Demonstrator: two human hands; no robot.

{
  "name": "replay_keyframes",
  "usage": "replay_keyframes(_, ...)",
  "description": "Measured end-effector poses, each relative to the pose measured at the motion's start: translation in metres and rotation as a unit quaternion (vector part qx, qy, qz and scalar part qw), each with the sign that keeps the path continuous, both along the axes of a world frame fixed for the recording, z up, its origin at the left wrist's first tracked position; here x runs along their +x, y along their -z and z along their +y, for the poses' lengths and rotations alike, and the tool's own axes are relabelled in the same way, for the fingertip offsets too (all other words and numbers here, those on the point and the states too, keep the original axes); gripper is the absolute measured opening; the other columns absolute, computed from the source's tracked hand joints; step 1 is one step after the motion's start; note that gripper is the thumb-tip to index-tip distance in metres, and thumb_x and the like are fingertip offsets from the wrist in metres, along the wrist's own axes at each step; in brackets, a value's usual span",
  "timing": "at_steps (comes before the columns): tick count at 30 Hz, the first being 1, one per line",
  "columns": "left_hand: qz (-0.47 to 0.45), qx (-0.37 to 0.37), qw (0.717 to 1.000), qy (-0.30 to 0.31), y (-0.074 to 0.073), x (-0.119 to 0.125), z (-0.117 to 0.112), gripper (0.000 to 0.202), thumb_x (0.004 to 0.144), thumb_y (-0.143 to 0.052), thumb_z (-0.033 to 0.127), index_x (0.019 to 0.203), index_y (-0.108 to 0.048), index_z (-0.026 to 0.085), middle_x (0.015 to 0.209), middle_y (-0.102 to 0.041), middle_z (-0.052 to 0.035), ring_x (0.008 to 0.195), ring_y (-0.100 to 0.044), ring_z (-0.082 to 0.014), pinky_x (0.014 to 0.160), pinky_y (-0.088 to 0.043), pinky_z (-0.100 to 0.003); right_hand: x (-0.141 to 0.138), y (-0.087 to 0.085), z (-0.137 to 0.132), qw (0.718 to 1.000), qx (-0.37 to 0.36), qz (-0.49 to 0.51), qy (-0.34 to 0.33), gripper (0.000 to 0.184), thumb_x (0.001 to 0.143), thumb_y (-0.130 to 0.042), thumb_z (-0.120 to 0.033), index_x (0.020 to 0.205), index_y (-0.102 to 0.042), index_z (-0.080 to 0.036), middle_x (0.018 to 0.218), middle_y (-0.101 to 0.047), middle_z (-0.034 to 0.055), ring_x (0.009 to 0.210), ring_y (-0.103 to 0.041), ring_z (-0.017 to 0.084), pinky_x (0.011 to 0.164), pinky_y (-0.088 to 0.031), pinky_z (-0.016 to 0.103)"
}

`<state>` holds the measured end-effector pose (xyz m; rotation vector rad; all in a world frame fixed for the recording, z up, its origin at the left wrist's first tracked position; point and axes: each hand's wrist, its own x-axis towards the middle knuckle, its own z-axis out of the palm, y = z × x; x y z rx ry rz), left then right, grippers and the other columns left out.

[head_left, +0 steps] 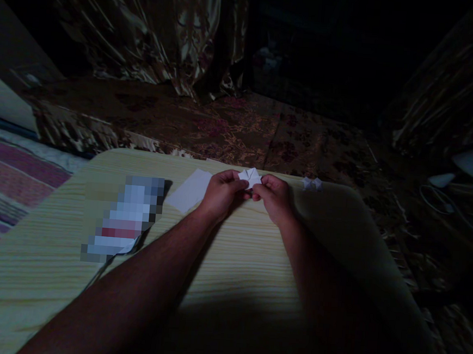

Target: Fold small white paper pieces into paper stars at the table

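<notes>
Nearest the camera, two bare forearms reach out over a pale wood-grain table [229, 264]. At its far edge the left hand [221, 193] and right hand [274, 198] meet, each pinching one side of a small white folded paper [250, 177] held just above the tabletop. The fingers are curled in, not spread.

The light is dim, so the creases are hard to read; the paper looks like a half-made origami piece with several points. In such poor light a fold could easily land off its line, and a tight pinch on so small a piece might tear a corner or flatten a flap. Held at the table's far edge, it could also drop onto the patterned cloth [240, 128] beyond if either grip slipped.

Count: one folded paper in the hands; one flat white sheet [189, 191] just left of the left hand; what seem to be two small finished pieces [312, 183] near the right hand; one blurred-out object [124, 217] further left on the table.
</notes>
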<state>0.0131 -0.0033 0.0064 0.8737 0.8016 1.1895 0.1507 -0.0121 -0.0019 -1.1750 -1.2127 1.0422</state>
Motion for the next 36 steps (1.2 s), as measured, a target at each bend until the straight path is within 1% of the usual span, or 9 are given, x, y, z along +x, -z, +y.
replay_keyframes(4, 0.011, -0.001, 1.0, -0.008, 0.002, 0.0, 0.002, 0.021, 0.06, -0.075, 0.019, 0.062, -0.054, 0.014, 0.06, -0.063, -0.0023, 0.053, -0.06, -0.0129, 0.056, -0.049, -0.027, -0.001, -0.001, 0.0, 1.0, -0.002, -0.004, 0.004, 0.006, 0.067, -0.06, -0.021, 0.066, -0.055, -0.018, 0.053, -0.058, -0.0045, 0.05, -0.053, 0.01, 0.051, -0.04, 0.022)
replay_keyframes(9, 0.034, 0.016, 0.999, -0.003, 0.009, 0.001, 0.004, 0.021, 0.06, -0.075, 0.02, 0.061, -0.054, 0.015, 0.058, -0.063, -0.0018, 0.049, -0.058, -0.0121, 0.052, -0.046, -0.025, -0.002, 0.0, 0.002, 1.0, -0.006, 0.0, -0.002, 0.01, 0.065, -0.06, -0.022, 0.075, -0.059, -0.018, 0.059, -0.061, -0.0035, 0.053, -0.057, 0.011, 0.052, -0.044, 0.023)
replay_keyframes(13, 0.045, 0.021, 0.999, 0.0, 0.012, 0.0, 0.005, 0.021, 0.061, -0.075, 0.021, 0.062, -0.055, 0.015, 0.058, -0.063, -0.0014, 0.049, -0.057, -0.0115, 0.051, -0.044, -0.024, -0.001, 0.0, 0.002, 1.0, -0.006, -0.024, 0.005, 0.007, 0.066, -0.059, -0.021, 0.071, -0.059, -0.017, 0.055, -0.06, -0.0035, 0.051, -0.055, 0.01, 0.052, -0.041, 0.022)
replay_keyframes(17, 0.05, 0.032, 0.998, 0.005, 0.014, 0.0, 0.005, 0.02, 0.061, -0.075, 0.021, 0.063, -0.056, 0.015, 0.061, -0.065, -0.0022, 0.05, -0.057, -0.0114, 0.053, -0.044, -0.024, -0.001, -0.001, 0.0, 1.0, -0.005, -0.021, -0.001, 0.006, 0.066, -0.058, -0.02, 0.07, -0.06, -0.016, 0.055, -0.06, -0.003, 0.051, -0.054, 0.01, 0.052, -0.041, 0.022)
replay_keyframes(20, 0.054, 0.031, 0.998, 0.007, 0.014, 0.0, 0.004, 0.018, 0.063, -0.073, 0.023, 0.064, -0.057, 0.015, 0.06, -0.064, -0.0023, 0.05, -0.058, -0.0121, 0.052, -0.043, -0.025, 0.0, 0.0, 0.0, 1.0, -0.002, -0.019, -0.002, 0.007, 0.066, -0.058, -0.02, 0.072, -0.061, -0.016, 0.054, -0.059, -0.0037, 0.05, -0.053, 0.01, 0.052, -0.041, 0.022)
replay_keyframes(23, 0.051, 0.028, 0.998, 0.007, 0.013, 0.0, 0.004, 0.019, 0.062, -0.074, 0.022, 0.062, -0.055, 0.015, 0.058, -0.063, -0.0016, 0.049, -0.058, -0.0123, 0.052, -0.043, -0.025, 0.0, 0.001, 0.001, 1.0, 0.004, -0.017, -0.004, 0.007, 0.066, -0.058, -0.02, 0.072, -0.061, -0.016, 0.053, -0.058, -0.0039, 0.05, -0.052, 0.01, 0.051, -0.04, 0.022)
replay_keyframes(30, 0.054, 0.026, 0.998, 0.004, 0.013, 0.0, 0.005, 0.018, 0.06, -0.074, 0.021, 0.064, -0.058, 0.015, 0.06, -0.065, -0.0022, 0.05, -0.058, -0.0121, 0.053, -0.043, -0.024, -0.002, -0.001, 0.0, 1.0, 0.001, -0.008, -0.005, 0.008, 0.068, -0.06, -0.022, 0.074, -0.061, -0.017, 0.056, -0.061, -0.0032, 0.052, -0.056, 0.011, 0.053, -0.042, 0.022)
replay_keyframes(33, 0.059, 0.032, 0.998, 0.001, 0.013, 0.001, 0.004, 0.018, 0.061, -0.074, 0.022, 0.063, -0.057, 0.015, 0.059, -0.064, -0.0017, 0.05, -0.057, -0.0117, 0.053, -0.043, -0.024, -0.002, -0.001, 0.0, 1.0, -0.001, -0.021, 0.002, 0.007, 0.068, -0.061, -0.022, 0.072, -0.061, -0.017, 0.054, -0.059, -0.0034, 0.051, -0.054, 0.01, 0.052, -0.041, 0.022)
replay_keyframes(36, 0.062, 0.045, 0.997, 0.0, 0.013, 0.002, 0.003, 0.018, 0.062, -0.075, 0.024, 0.067, -0.059, 0.015, 0.062, -0.065, -0.0018, 0.052, -0.058, -0.0117, 0.054, -0.043, -0.024, -0.002, 0.0, 0.0, 1.0, 0.004, -0.028, -0.002, 0.006, 0.069, -0.061, -0.023, 0.07, -0.061, -0.016, 0.053, -0.058, -0.0036, 0.05, -0.052, 0.01, 0.051, -0.039, 0.022)
